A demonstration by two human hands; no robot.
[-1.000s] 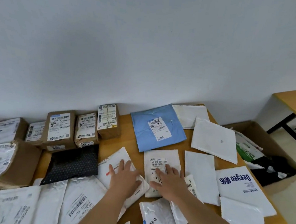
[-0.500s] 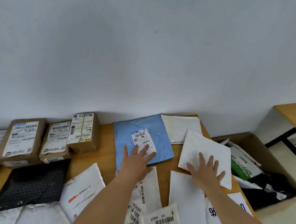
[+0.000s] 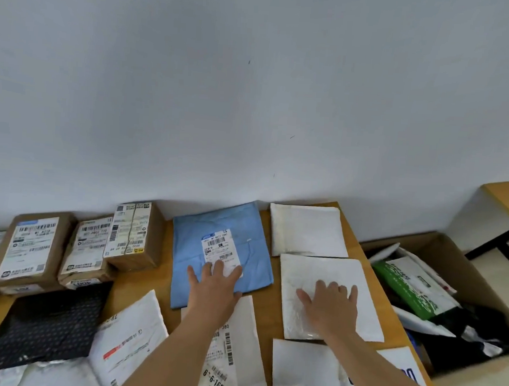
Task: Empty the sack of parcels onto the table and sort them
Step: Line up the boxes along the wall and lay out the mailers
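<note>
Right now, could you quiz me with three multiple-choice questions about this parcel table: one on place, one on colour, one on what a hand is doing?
1. Where does the left hand rest?
A. on the black mailer
B. on the blue mailer
C. on a brown box

2. What colour is the mailer under the right hand?
A. white
B. green
C. black

3. How do the right hand's fingers lie?
A. curled in a fist
B. pinching a label
C. spread flat

Answers: 1 B, the palm lies on the blue mailer's near edge. 2 A, the padded mailer beneath it is white. 3 C, the fingers are straight and splayed on the surface.
</note>
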